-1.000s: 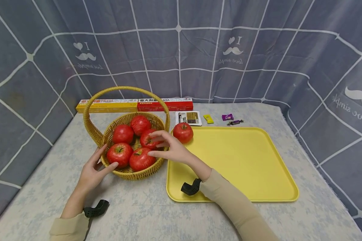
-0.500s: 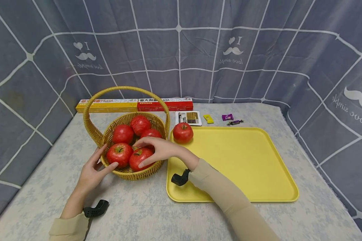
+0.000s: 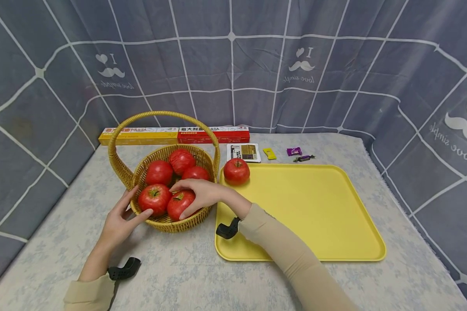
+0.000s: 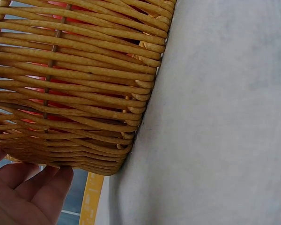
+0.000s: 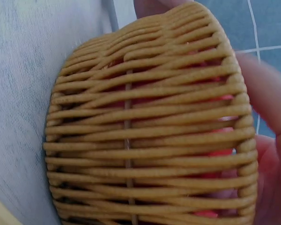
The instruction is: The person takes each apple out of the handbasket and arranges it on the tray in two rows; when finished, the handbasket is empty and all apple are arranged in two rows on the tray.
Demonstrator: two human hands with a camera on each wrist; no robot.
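A wicker basket (image 3: 165,226) with a tall arched handle stands on the left of the table, several red apples inside. My left hand (image 3: 118,225) grips its left rim, thumb over the edge; the left wrist view shows its fingers (image 4: 51,190) against the woven wall (image 4: 79,93). Inside, my right hand (image 3: 205,192) curls round the front-right apple (image 3: 179,205), thumb at its near side and fingers over its back. The other apples, such as the front-left apple (image 3: 154,198), sit around it. In the right wrist view the basket wall (image 5: 145,136) hides most of that apple.
A yellow tray (image 3: 299,211) lies right of the basket, under my right forearm. One apple (image 3: 236,171) sits at its back-left corner. Behind are a yellow pasta box (image 3: 140,137), a red pasta box (image 3: 214,136), a flat packet (image 3: 244,153) and several small wrapped candies (image 3: 294,151).
My right hand has moved left and down from beside the right-hand apple onto the front-right apple and closed round it. The left hand and basket have stayed in place.
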